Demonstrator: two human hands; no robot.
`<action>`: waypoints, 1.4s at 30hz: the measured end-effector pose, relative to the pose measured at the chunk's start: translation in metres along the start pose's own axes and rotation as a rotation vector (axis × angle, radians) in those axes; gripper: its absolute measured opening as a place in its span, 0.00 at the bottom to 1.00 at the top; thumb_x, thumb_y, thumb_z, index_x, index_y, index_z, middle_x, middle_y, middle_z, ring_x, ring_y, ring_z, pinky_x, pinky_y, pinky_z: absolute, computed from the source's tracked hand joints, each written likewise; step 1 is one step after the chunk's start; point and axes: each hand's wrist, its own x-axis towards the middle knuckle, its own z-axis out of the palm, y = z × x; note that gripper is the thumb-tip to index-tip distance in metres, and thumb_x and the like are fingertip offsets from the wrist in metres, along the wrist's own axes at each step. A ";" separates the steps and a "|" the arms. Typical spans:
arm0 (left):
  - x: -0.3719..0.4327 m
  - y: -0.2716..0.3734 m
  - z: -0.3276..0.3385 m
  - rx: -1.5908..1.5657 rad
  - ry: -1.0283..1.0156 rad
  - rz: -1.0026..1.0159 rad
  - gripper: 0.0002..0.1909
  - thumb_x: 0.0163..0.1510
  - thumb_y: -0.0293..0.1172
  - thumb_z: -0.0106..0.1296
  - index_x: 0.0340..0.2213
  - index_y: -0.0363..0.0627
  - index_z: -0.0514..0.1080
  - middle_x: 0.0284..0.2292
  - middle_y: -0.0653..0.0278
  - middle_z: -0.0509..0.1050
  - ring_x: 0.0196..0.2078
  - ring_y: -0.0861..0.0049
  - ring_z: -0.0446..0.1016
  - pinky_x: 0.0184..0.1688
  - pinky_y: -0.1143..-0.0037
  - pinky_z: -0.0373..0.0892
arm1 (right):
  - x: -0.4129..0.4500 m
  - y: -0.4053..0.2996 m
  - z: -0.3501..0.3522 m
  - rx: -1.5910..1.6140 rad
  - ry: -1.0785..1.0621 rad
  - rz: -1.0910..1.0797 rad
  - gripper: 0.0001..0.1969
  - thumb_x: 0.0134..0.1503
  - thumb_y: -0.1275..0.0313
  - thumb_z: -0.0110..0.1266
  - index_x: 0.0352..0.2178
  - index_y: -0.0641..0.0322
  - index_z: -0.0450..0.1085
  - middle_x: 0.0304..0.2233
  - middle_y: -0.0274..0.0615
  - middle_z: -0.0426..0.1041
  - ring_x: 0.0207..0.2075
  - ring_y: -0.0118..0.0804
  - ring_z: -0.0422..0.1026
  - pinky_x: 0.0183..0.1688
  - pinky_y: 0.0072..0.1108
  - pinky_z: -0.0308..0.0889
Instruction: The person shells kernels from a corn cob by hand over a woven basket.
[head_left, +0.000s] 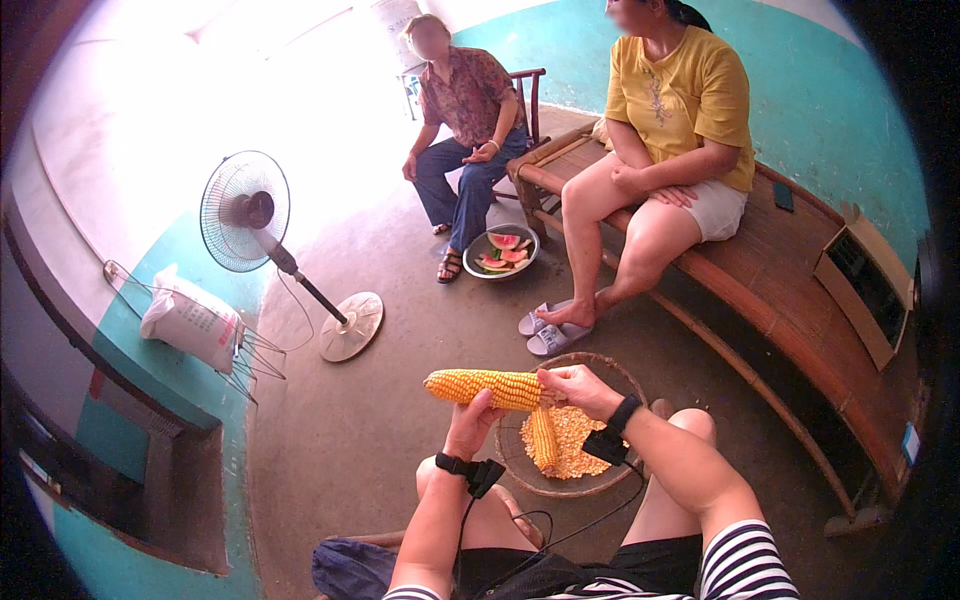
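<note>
A large yellow ear of corn (484, 388) is held level in front of me, above the near floor. My left hand (474, 421) grips it from below, around its middle. At the right end, the fingers of my right hand (581, 390) pinch the base, where some kernels look gone. Under my hands sits a round woven basket (517, 469) with loose corn kernels (581, 427) spread inside it. A second ear of corn (545, 442) rests on those kernels, its upper end partly hidden behind the held ear. Black straps with small devices and cables circle both my wrists.
Two seated people face me, one on a bamboo bed (750, 300). A metal basin (480, 274) with watermelon pieces (506, 253) stands on the floor between us. To the left are a standing fan (246, 210) and a white sack (193, 319) on a wire rack. A cardboard box (862, 285) lies on the bed.
</note>
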 end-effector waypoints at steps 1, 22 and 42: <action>0.000 0.000 0.000 -0.007 0.007 -0.002 0.30 0.89 0.43 0.66 0.79 0.40 0.75 0.75 0.51 0.86 0.77 0.50 0.88 0.82 0.45 0.86 | 0.000 0.001 -0.001 -0.033 -0.011 -0.024 0.33 0.85 0.38 0.74 0.58 0.62 0.92 0.49 0.31 0.93 0.45 0.24 0.87 0.49 0.25 0.82; 0.005 -0.006 0.010 -0.022 0.044 -0.019 0.29 0.90 0.41 0.65 0.79 0.40 0.74 0.74 0.51 0.86 0.76 0.51 0.88 0.81 0.47 0.87 | -0.003 -0.001 -0.012 -0.131 0.018 0.036 0.28 0.88 0.43 0.72 0.63 0.59 0.93 0.48 0.25 0.91 0.44 0.20 0.83 0.49 0.22 0.78; 0.009 -0.006 0.004 -0.022 0.009 0.003 0.30 0.90 0.44 0.66 0.80 0.41 0.75 0.75 0.53 0.85 0.77 0.54 0.87 0.81 0.48 0.86 | 0.000 0.009 -0.017 0.055 -0.046 0.041 0.29 0.88 0.43 0.71 0.69 0.56 0.91 0.58 0.27 0.93 0.53 0.22 0.89 0.57 0.26 0.86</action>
